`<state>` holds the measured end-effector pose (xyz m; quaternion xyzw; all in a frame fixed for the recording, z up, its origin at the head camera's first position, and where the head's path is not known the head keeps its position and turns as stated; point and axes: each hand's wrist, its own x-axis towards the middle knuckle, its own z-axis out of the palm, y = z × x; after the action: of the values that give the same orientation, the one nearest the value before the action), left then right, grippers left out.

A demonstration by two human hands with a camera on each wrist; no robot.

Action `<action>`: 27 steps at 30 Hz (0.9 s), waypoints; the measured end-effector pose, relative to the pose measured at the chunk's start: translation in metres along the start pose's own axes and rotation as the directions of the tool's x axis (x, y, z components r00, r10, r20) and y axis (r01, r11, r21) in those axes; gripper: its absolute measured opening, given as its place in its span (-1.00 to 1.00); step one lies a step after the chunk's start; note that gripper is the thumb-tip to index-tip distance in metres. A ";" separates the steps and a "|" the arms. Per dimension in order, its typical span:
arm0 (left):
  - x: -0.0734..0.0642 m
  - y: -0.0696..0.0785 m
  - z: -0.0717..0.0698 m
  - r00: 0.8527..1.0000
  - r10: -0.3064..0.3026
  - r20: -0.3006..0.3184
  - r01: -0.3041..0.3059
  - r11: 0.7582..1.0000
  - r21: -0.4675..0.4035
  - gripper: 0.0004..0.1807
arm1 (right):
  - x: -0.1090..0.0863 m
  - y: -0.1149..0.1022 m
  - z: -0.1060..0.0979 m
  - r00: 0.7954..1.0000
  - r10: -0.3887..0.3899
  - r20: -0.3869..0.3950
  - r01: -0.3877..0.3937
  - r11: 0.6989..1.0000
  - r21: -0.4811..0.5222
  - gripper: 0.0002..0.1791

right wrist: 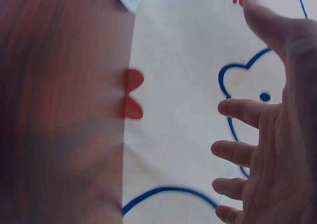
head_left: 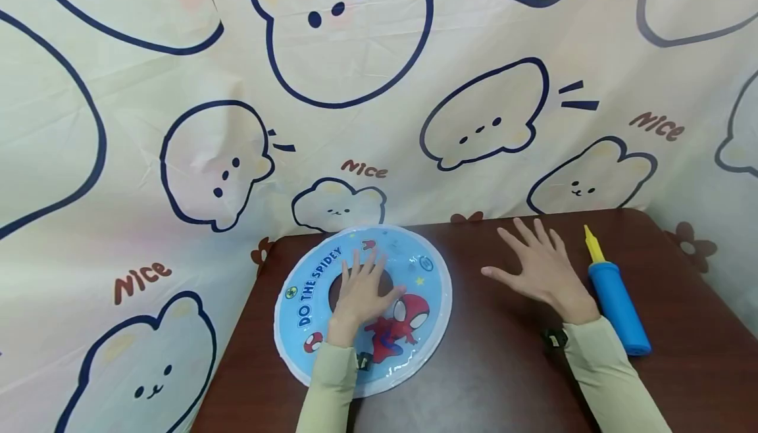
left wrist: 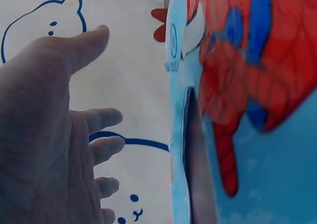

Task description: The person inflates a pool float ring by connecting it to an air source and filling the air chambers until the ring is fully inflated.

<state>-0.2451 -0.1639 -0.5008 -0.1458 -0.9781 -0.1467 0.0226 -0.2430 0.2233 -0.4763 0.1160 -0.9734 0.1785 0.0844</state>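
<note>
A round light-blue swim ring (head_left: 435, 301) with a red cartoon figure and the words "DO THE SPIDEY" lies on the table's left part. Over its centre hole hovers my left hand (head_left: 361, 295), fingers spread; in the left wrist view a gap shows between that hand (left wrist: 44, 130) and the ring (left wrist: 277, 174). My right hand (head_left: 541, 268) is held above the table with its fingers spread, holding nothing. Just to its right lies a blue hand pump (head_left: 618, 308) with a yellow nozzle (head_left: 592, 243) pointing to the back. In the right wrist view the right hand (right wrist: 277, 130) touches nothing.
The dark brown tabletop (head_left: 474, 380) ends at a back edge against a pale curtain (head_left: 379, 137) printed with bear outlines. The curtain also runs down the left and right sides. Between the ring and the pump lies bare tabletop.
</note>
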 end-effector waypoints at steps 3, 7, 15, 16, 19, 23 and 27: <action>0.001 0.003 0.003 1.000 0.012 0.001 -0.012 0.999 -0.050 -0.05 | 0.013 -0.011 0.002 0.999 -0.054 -0.002 0.054 0.999 -0.004 0.03; 0.002 0.007 0.006 1.000 0.019 0.012 -0.017 0.990 -0.139 -0.16 | 0.033 -0.025 0.009 0.992 -0.122 0.000 0.122 0.992 0.028 -0.23; 0.012 0.018 0.012 0.999 0.034 0.039 -0.022 0.965 -0.262 -0.30 | 0.060 -0.047 0.030 0.984 -0.174 0.040 0.165 0.973 0.161 -0.44; 0.014 0.019 0.012 0.999 0.029 0.037 -0.018 0.963 -0.270 -0.32 | 0.062 -0.049 0.032 0.983 -0.179 0.044 0.169 0.971 0.171 -0.45; 0.019 0.022 0.013 0.999 0.007 0.044 0.005 0.959 -0.283 -0.33 | 0.067 -0.054 0.039 0.981 -0.183 0.057 0.168 0.965 0.203 -0.48; 0.025 0.022 0.016 0.999 -0.016 0.048 0.029 0.958 -0.285 -0.33 | 0.073 -0.061 0.047 0.981 -0.185 0.065 0.163 0.955 0.249 -0.50; 0.025 0.022 0.018 0.999 -0.028 0.043 0.039 0.956 -0.290 -0.33 | 0.080 -0.067 0.060 0.975 -0.202 0.094 0.166 0.940 0.298 -0.52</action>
<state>-0.2629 -0.1313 -0.5099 -0.1338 -0.9485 -0.2865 -0.0202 -0.3100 0.1246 -0.4927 0.2284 -0.9252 0.3022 0.0226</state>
